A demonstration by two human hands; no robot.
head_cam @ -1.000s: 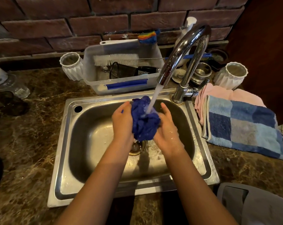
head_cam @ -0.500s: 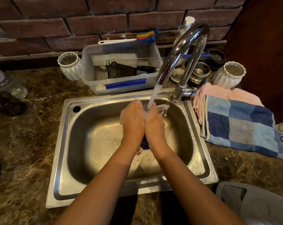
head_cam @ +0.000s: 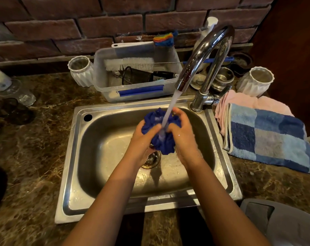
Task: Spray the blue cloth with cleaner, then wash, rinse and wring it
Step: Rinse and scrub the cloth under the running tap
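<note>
Rinsing blue cloth (head_cam: 161, 137), bunched between left hand (head_cam: 145, 137) and right hand (head_cam: 183, 134), under running faucet (head_cam: 202, 55) over sink (head_cam: 97, 157) middle; wringing seemingly remaining.

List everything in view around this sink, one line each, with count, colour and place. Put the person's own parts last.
cloth: 1, dark blue, bunched between both hands under the running water
tap: 1, chrome, behind the sink, water running
sink: 1, steel, set in the brown marbled counter
plastic tub: 1, clear with a blue strip, behind the sink
bottle brush: 1, white bristles, lying across the tub
ribbed cups: 2, white, one at each side of the tub and tap
checked towel: 1, blue and grey, on the counter right of the sink
pink towel: 1, under the checked towel
brick wall: red-brown, at the back
hands: 2, left hand and right hand, squeezing the cloth over the drain
</note>
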